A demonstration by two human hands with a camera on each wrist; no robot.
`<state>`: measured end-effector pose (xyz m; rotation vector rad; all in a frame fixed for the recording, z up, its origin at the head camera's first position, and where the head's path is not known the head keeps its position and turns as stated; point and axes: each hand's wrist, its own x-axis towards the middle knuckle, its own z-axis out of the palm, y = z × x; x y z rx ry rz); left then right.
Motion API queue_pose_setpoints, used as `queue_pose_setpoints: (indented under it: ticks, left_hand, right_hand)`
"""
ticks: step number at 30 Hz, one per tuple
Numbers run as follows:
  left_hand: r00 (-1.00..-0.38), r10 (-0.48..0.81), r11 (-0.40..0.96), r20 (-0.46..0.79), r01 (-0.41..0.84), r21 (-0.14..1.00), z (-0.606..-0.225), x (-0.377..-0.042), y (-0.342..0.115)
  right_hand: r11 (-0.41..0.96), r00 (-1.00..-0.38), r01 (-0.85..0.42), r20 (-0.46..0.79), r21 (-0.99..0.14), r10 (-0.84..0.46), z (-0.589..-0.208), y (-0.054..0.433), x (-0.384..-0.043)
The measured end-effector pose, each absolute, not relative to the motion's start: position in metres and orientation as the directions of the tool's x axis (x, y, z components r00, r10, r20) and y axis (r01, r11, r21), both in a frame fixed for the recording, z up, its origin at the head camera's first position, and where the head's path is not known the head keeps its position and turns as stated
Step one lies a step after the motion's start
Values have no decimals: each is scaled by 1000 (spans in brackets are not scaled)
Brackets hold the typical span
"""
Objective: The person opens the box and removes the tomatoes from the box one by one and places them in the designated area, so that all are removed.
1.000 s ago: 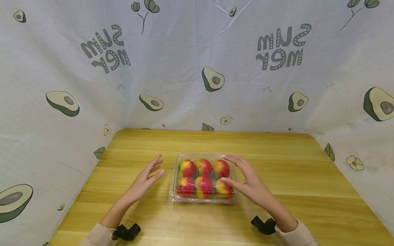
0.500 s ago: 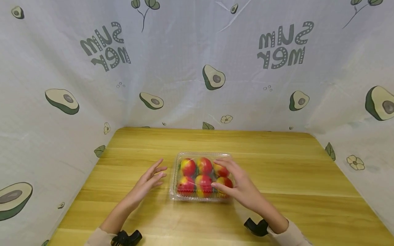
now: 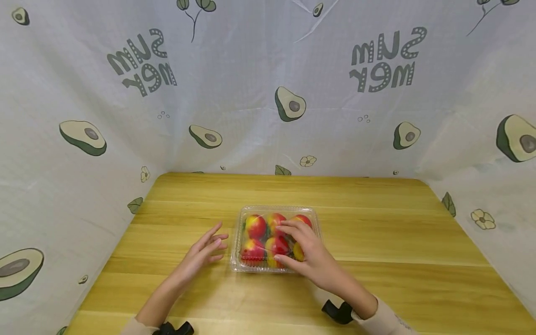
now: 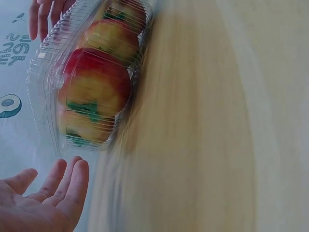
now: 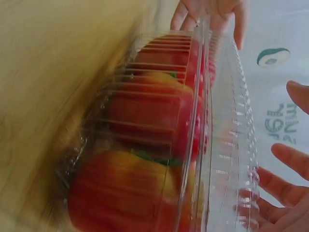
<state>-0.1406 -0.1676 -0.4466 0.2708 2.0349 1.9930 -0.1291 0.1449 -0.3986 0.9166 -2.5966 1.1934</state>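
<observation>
A clear plastic clamshell box (image 3: 237,266) holds several red-and-yellow round fruits (image 3: 255,226) in two rows, and its lid is down. Green bits show on some fruits (image 4: 96,79) in the left wrist view. My right hand (image 3: 313,257) is over the right part of the box, thumb and fingers spread apart and gently bent, hiding part of the fruits there. Whether its fingertips touch the lid, I cannot tell. To the left of the box is my left hand (image 3: 200,258), apart from it, with fingers loosely extended and nothing held.
The box stands on a wooden table (image 3: 377,223) with light and darker bands. A white curtain (image 3: 251,70) printed with avocados and lettering encloses the table's back and sides. Black wrist mounts (image 3: 338,311) sit near both sleeves.
My right hand has moved left from the box's right edge to farther over the lid. The left hand has shifted slightly toward the box. The box has stayed in place.
</observation>
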Motion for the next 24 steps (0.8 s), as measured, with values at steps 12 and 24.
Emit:
queue_pose_setpoints:
  ticks: [12,24]
  left_hand:
    - [-931,343,7,-125,-130,991,-451,-131,-164]
    - [-919,361,-90,-161,-207,974,-458,-120,-159]
  right_hand:
    - [567,-709,-704,470,-427,-526,-407,126,-127]
    - [597,-680,-724,503,-346,-534,-420,111,-124]
